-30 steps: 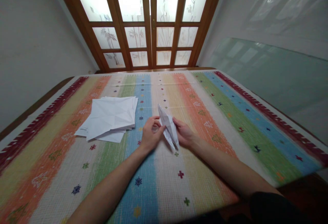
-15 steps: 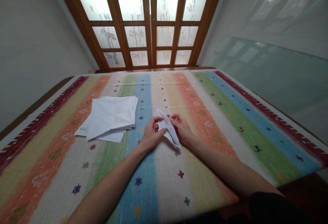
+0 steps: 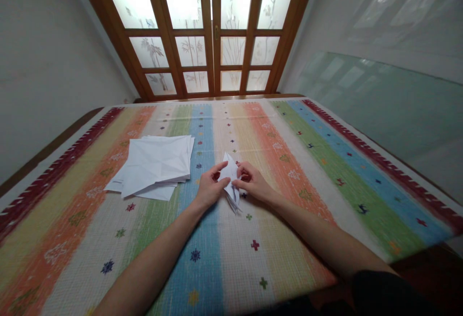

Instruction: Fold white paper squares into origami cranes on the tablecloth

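Note:
A small folded piece of white paper (image 3: 230, 181) is held just above the striped cloth at the table's middle. My left hand (image 3: 208, 189) pinches its left side with thumb and forefinger. From the right, my right hand (image 3: 253, 185) grips the same piece, fingers curled round its upper edge. The paper's pointed lower end sticks out below both hands.
A loose stack of white paper sheets (image 3: 155, 165) lies on the striped tablecloth (image 3: 311, 161) to the left of my hands. Wooden doors with frosted glass panes (image 3: 213, 31) stand behind the table. A glass panel (image 3: 390, 103) leans along the right wall.
The folded paper was long and spread out between my hands; now it is folded shorter and more bunched. Both hands have drawn closer together over it.

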